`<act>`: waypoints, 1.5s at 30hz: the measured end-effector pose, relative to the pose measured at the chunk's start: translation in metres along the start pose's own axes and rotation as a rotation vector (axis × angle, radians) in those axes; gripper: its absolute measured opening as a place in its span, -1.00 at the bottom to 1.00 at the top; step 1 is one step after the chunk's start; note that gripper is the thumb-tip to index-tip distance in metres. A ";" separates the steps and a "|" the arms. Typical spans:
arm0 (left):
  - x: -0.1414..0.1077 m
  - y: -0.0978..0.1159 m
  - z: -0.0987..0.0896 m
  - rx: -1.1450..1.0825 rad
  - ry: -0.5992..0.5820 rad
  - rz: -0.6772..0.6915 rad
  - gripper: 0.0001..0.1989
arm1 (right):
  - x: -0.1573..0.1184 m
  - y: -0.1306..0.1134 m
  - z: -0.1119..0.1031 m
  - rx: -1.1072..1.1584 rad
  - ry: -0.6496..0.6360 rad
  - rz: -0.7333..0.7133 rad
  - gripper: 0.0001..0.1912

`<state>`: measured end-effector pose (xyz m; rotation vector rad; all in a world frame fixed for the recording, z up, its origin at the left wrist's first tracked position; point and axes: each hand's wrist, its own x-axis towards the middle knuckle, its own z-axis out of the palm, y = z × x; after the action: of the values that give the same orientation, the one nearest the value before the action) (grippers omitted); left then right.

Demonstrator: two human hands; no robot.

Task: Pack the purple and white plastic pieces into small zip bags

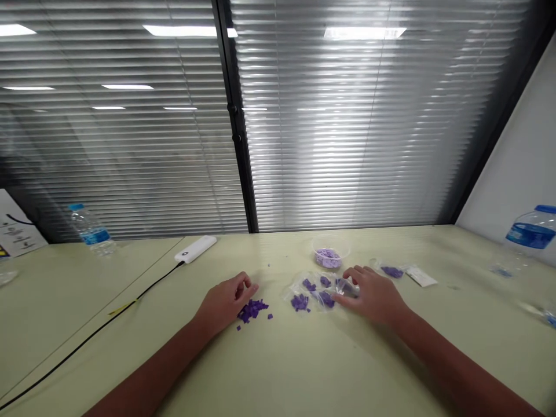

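Observation:
A loose pile of small dark purple pieces (252,310) lies on the pale table (269,370). My left hand (226,300) is at the pile's upper left, its fingers closed together; anything between them is too small to tell. Clear plastic bags with purple pieces (300,301) lie right of the pile. My right hand (371,294) is at their right edge, thumb and fingers closed round a clear plastic bag (346,288). Behind the bags stands a round clear tub (329,258) with light purple bits inside.
Beyond my right hand lie another bag of purple pieces (392,271) and a white packet (420,275). A white device (196,249) with a black cable (102,327) lies back left. Water bottles (93,231) stand at both sides; blinds (321,145) rise behind.

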<state>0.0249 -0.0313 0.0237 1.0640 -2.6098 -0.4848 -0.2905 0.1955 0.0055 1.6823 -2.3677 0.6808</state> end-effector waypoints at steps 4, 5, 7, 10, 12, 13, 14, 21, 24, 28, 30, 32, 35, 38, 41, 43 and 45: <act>0.003 -0.007 -0.007 0.013 -0.042 -0.026 -0.58 | -0.002 0.001 0.005 0.009 -0.054 -0.030 -0.44; 0.005 -0.011 -0.010 -0.033 -0.074 -0.015 -0.59 | -0.001 0.003 0.005 0.022 -0.070 -0.039 -0.46; 0.008 -0.020 -0.015 -0.174 -0.174 0.027 -0.62 | 0.000 0.006 0.004 0.054 -0.099 -0.060 -0.50; 0.011 -0.033 -0.023 -0.379 -0.364 0.094 -0.68 | 0.001 0.009 0.001 0.091 -0.133 -0.089 -0.55; 0.013 -0.040 -0.026 -0.437 -0.442 0.118 -0.69 | 0.001 0.011 0.000 0.108 -0.145 -0.103 -0.58; 0.013 -0.042 -0.025 -0.439 -0.457 0.128 -0.70 | 0.001 0.012 0.000 0.116 -0.149 -0.109 -0.60; 0.014 -0.043 -0.024 -0.428 -0.461 0.135 -0.70 | 0.001 0.013 0.000 0.123 -0.150 -0.116 -0.61; 0.008 -0.034 -0.025 -0.304 -0.407 0.162 -0.57 | 0.004 0.010 -0.005 0.256 -0.076 -0.234 -0.66; 0.004 -0.029 -0.033 -0.295 -0.472 0.191 -0.43 | -0.003 -0.004 -0.002 0.363 0.047 -0.321 -0.60; 0.003 -0.027 -0.033 -0.257 -0.444 0.248 -0.44 | -0.023 -0.047 0.016 0.514 0.189 -0.362 -0.45; 0.004 -0.027 -0.029 -0.261 -0.423 0.266 -0.48 | -0.030 -0.075 0.028 0.542 0.141 -0.469 -0.37; 0.005 -0.028 -0.026 -0.271 -0.416 0.277 -0.51 | -0.030 -0.102 0.038 0.556 0.079 -0.560 -0.33; 0.005 -0.029 -0.025 -0.252 -0.412 0.287 -0.51 | -0.018 -0.131 0.049 0.597 0.126 -0.518 -0.35; 0.005 -0.028 -0.024 -0.206 -0.388 0.305 -0.48 | -0.004 -0.143 0.057 0.629 0.174 -0.433 -0.36; 0.004 -0.024 -0.023 -0.204 -0.365 0.324 -0.60 | 0.003 -0.143 0.061 0.672 0.185 -0.379 -0.39; 0.003 -0.020 -0.021 -0.214 -0.361 0.336 -0.68 | 0.003 -0.140 0.061 0.713 0.180 -0.346 -0.44; 0.002 -0.018 -0.019 -0.209 -0.347 0.356 -0.72 | 0.003 -0.138 0.061 0.745 0.170 -0.320 -0.47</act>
<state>0.0417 -0.0489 0.0342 0.4668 -2.8736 -0.8956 -0.1555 0.1292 -0.0097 2.0748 -1.7559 1.6931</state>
